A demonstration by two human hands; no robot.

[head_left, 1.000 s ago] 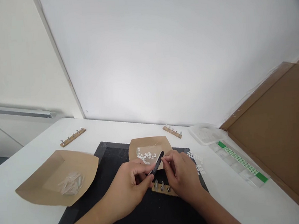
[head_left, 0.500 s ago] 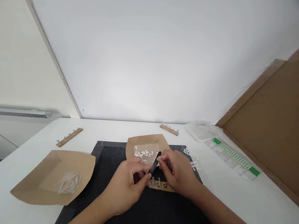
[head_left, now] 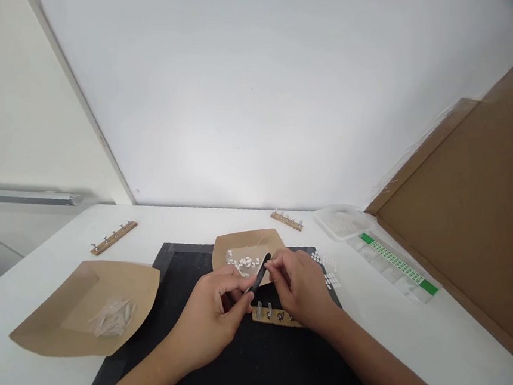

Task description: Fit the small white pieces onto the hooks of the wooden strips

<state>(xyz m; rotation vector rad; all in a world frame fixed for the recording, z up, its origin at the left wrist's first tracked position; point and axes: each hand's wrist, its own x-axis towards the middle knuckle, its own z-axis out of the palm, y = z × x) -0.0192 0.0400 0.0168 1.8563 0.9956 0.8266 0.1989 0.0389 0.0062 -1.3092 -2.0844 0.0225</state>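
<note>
Between thumb and fingers, my left hand [head_left: 217,307] grips a slim black nail file [head_left: 259,275], tilted with its upper end toward the right. My right hand [head_left: 301,283] is pinched closed beside that upper end; anything between its fingertips is too small to make out. Just below both hands, a wooden strip [head_left: 274,318] with metal stands lies on the black mat [head_left: 236,374]. Clear nail tips [head_left: 259,309] stand upright at its left end, while my right hand hides its right end. Behind the hands, a brown paper tray [head_left: 247,240] holds small white pieces [head_left: 245,263].
On the left, a larger paper tray [head_left: 47,315] contains clear nail tips [head_left: 112,318]. Two more stand strips, one at back left [head_left: 114,238] and one at back centre [head_left: 286,221], lie on the white table. White adhesive dots [head_left: 331,280], a green-striped clear case [head_left: 400,268] and cardboard [head_left: 470,227] are on the right.
The whole view has shifted slightly. Both hands keep their hold around the nail file, which now leans a little more upright; the fingers have shifted only slightly.
</note>
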